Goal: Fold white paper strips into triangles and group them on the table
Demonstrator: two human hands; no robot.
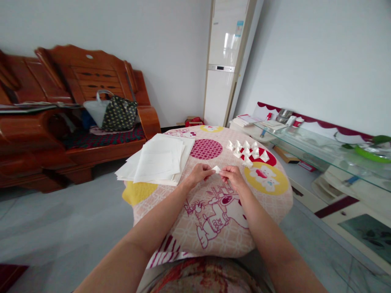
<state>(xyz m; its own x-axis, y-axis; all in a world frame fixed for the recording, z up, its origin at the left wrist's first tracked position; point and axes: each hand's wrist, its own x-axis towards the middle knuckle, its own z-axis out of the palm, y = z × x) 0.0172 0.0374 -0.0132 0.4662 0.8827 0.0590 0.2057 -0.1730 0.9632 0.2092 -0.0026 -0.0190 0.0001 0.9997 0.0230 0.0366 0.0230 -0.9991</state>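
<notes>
Near the middle of the table (275, 209), a small white folded piece (216, 169) is held between the person's left hand (200, 175) and right hand (232, 176). The left grip is pinched almost closed on the piece's nine o'clock corner; the right grip, equally narrow, has hold of its three o'clock corner. Between one and two o'clock on the table, a cluster of white folded pyramids (246, 151) stands on the patterned cloth (180, 228). Around ten o'clock, white paper sheets (160, 158) lie in an uneven stack.
</notes>
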